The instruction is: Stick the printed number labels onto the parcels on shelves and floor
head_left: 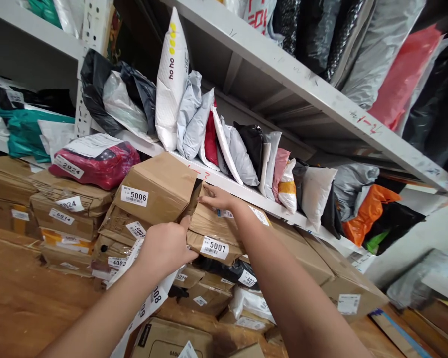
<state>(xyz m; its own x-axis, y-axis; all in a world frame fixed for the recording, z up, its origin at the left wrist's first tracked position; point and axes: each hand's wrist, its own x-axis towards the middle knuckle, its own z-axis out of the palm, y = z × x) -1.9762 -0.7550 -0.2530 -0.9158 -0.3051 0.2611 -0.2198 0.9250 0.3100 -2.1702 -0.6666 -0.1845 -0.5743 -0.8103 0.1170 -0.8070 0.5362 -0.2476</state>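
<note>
A cardboard box (194, 237) labelled 5007 lies on a stack in front of the shelf. My right hand (218, 198) grips its upper left edge, fingers bent at the rim. At the box's lower left corner is my left hand (165, 247), closed, with index finger and thumb against the box. A long paper strip of number labels (155, 298) is held in this hand and hangs below it, partly hidden by the wrist. Just left stands a tilted box (159, 186) labelled 5006, with a narrow dark gap between the two boxes.
Mailing bags (241, 156) stand in a row on the white shelf (224, 180). A magenta parcel (97, 159) tops a stack at left. Labelled parcels (205, 293) lie under the 5007 box. A large box (353, 288) stands at right, another box (171, 335) on the floor.
</note>
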